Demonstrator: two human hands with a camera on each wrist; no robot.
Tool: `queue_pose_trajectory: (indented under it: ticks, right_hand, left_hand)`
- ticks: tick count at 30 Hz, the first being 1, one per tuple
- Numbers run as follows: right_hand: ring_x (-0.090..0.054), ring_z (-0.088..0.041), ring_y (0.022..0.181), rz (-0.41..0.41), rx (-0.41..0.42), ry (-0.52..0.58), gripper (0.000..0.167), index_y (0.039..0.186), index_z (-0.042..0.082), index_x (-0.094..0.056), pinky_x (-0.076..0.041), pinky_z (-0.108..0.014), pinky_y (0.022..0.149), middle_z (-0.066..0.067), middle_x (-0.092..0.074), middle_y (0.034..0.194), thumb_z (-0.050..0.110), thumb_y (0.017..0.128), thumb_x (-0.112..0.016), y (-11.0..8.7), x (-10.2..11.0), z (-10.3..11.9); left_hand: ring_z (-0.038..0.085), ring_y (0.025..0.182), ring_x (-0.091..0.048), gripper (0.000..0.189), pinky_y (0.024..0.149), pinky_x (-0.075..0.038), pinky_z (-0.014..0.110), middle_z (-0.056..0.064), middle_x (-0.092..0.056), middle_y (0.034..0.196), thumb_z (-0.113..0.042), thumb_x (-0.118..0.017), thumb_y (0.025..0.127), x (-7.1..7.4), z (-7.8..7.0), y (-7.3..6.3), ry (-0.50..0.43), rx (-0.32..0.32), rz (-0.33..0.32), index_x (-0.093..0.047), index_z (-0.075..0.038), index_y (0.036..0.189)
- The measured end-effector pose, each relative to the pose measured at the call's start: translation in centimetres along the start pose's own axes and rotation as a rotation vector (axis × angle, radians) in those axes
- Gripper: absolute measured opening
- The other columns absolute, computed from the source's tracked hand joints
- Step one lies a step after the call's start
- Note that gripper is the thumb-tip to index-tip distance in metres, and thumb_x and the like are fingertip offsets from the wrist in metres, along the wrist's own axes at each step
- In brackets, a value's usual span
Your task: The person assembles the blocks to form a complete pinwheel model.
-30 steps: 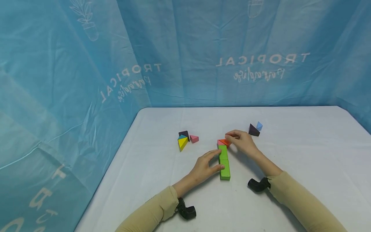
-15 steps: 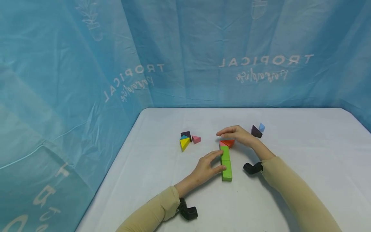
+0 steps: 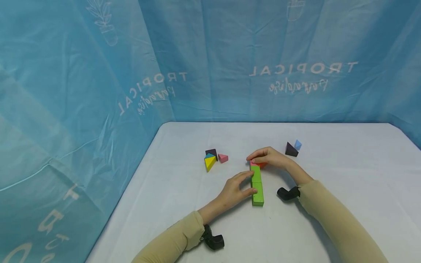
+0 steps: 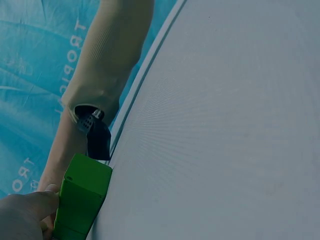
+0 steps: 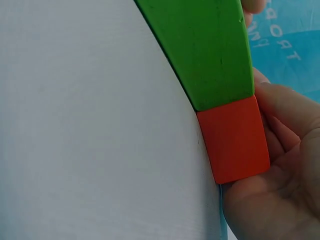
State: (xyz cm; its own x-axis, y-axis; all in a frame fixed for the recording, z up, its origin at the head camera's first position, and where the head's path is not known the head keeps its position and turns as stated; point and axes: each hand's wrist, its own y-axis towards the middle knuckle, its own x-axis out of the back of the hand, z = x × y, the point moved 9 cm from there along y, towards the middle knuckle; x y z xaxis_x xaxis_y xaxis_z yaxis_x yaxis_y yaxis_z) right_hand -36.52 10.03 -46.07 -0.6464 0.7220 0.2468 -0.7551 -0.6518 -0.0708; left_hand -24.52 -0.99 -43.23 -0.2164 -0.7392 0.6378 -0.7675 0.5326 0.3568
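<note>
Two green rectangular blocks (image 3: 255, 174) lie end to end in a row on the white table. My left hand (image 3: 230, 191) reaches in from the left; its fingertip and thumb touch their left edge. The left wrist view shows the thumb (image 4: 42, 202) against the side of a green block (image 4: 82, 195). At the far end of the row my right hand (image 3: 271, 159) pinches a pink block (image 3: 253, 164) between thumb and index finger. Right beside it is a red block (image 3: 262, 165), partly under the hand. In the right wrist view the red block (image 5: 234, 140) sits flush against green.
Left of the row lie a yellow and teal triangular block (image 3: 209, 163), a dark block (image 3: 211, 151) and a pink wedge (image 3: 223, 158). Beyond my right hand stand a dark wedge (image 3: 291, 149) and a light blue one (image 3: 298, 145). Blue curtains (image 3: 213, 98) hang behind the table.
My right hand let go of the red block, rose over the row's far end, then came down with fingers on the pink block. The left hand stayed at the green blocks.
</note>
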Motion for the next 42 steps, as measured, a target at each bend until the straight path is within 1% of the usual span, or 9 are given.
queue_pose_trajectory:
  ticks: [4, 10, 13, 17, 21, 24, 32, 37, 42]
  right_hand:
    - [-0.056, -0.019, 0.106, -0.011, 0.0, -0.007, 0.031, 0.117, 0.0, -0.066, -0.05, -0.028, 0.081, -0.011, -0.063, 0.118, 0.018, 0.091, -0.064, 0.0, 0.0, -0.2]
    - [-0.049, -0.021, 0.118, -0.153, 0.037, 0.034, 0.034, 0.119, 0.002, -0.064, -0.037, -0.044, 0.102, -0.007, -0.061, 0.123, 0.023, 0.092, -0.063, -0.9, 1.8, 1.3]
    - [-0.045, -0.023, 0.122, -0.269, 0.093, 0.067, 0.037, 0.122, 0.0, -0.061, -0.027, -0.05, 0.107, -0.007, -0.059, 0.126, 0.023, 0.094, -0.061, -2.3, 4.0, 3.1]
    - [-0.045, -0.02, 0.123, -0.446, 0.126, 0.03, 0.041, 0.125, 0.001, -0.06, -0.029, -0.047, 0.107, -0.004, -0.059, 0.127, 0.027, 0.093, -0.062, -4.7, 8.0, 4.9]
    - [-0.04, -0.018, 0.128, -0.583, 0.088, 0.029, 0.047, 0.129, 0.004, -0.057, -0.025, -0.047, 0.109, 0.001, -0.055, 0.13, 0.033, 0.092, -0.063, -7.0, 11.8, 4.5]
    - [-0.033, -0.02, 0.133, -0.623, 0.047, 0.044, 0.05, 0.133, 0.004, -0.052, -0.018, -0.049, 0.112, 0.0, -0.049, 0.136, 0.032, 0.093, -0.061, -8.4, 13.9, 3.2]
    - [-0.03, -0.03, 0.134, -0.535, -0.041, 0.015, 0.049, 0.14, 0.001, -0.042, -0.019, -0.046, 0.112, -0.01, -0.041, 0.144, 0.024, 0.098, -0.053, -9.1, 15.6, -1.3]
    - [-0.032, -0.037, 0.131, -0.458, -0.057, -0.15, 0.042, 0.14, 0.0, -0.042, -0.024, -0.054, 0.107, -0.019, -0.039, 0.143, 0.008, 0.099, -0.046, -9.1, 14.7, -2.1]
    - [-0.036, -0.033, 0.131, -0.443, -0.075, -0.198, 0.044, 0.139, 0.0, -0.044, -0.034, -0.044, 0.104, -0.02, -0.041, 0.142, 0.01, 0.097, -0.052, -9.2, 14.4, -2.7]
  left_hand:
    - [0.016, 0.128, -0.043, 0.06, 0.105, -0.035, 0.027, 0.009, -0.049, 0.137, -0.023, -0.071, 0.086, -0.1, 0.1, 0.0, 0.001, 0.008, 0.003, -0.047, -0.001, 0.136]
    - [0.016, 0.128, -0.043, 0.06, 0.105, -0.034, 0.028, 0.008, -0.049, 0.138, -0.025, -0.071, 0.086, -0.2, 0.4, 0.0, -0.012, 0.035, 0.008, -0.048, -0.002, 0.136]
    - [0.016, 0.128, -0.042, 0.06, 0.105, -0.034, 0.028, 0.008, -0.048, 0.138, -0.026, -0.07, 0.086, -0.3, 0.4, -0.1, -0.018, 0.042, 0.015, -0.047, -0.003, 0.137]
    - [0.016, 0.128, -0.042, 0.06, 0.105, -0.034, 0.027, 0.008, -0.048, 0.138, -0.025, -0.071, 0.086, -0.2, 0.4, -0.1, -0.024, 0.037, 0.011, -0.047, -0.003, 0.137]
    - [0.017, 0.128, -0.042, 0.06, 0.105, -0.034, 0.027, 0.008, -0.048, 0.138, -0.024, -0.071, 0.086, -0.1, 0.5, -0.1, -0.03, 0.037, 0.005, -0.048, -0.003, 0.136]
    - [0.017, 0.128, -0.042, 0.06, 0.105, -0.034, 0.028, 0.008, -0.048, 0.138, -0.024, -0.071, 0.086, 0.0, 0.6, -0.2, -0.028, 0.048, 0.008, -0.048, -0.003, 0.137]
    - [0.017, 0.128, -0.043, 0.06, 0.105, -0.034, 0.028, 0.008, -0.048, 0.138, -0.024, -0.071, 0.085, 0.1, 0.7, -0.1, -0.021, 0.049, 0.0, -0.048, -0.004, 0.137]
    - [0.017, 0.128, -0.043, 0.059, 0.105, -0.034, 0.028, 0.008, -0.049, 0.138, -0.022, -0.072, 0.085, 0.1, 0.5, 0.0, -0.031, 0.039, -0.006, -0.048, -0.003, 0.136]
    - [0.017, 0.128, -0.042, 0.059, 0.105, -0.034, 0.028, 0.008, -0.048, 0.138, -0.024, -0.071, 0.086, -0.1, 0.4, 0.0, -0.037, 0.04, 0.006, -0.048, -0.003, 0.136]
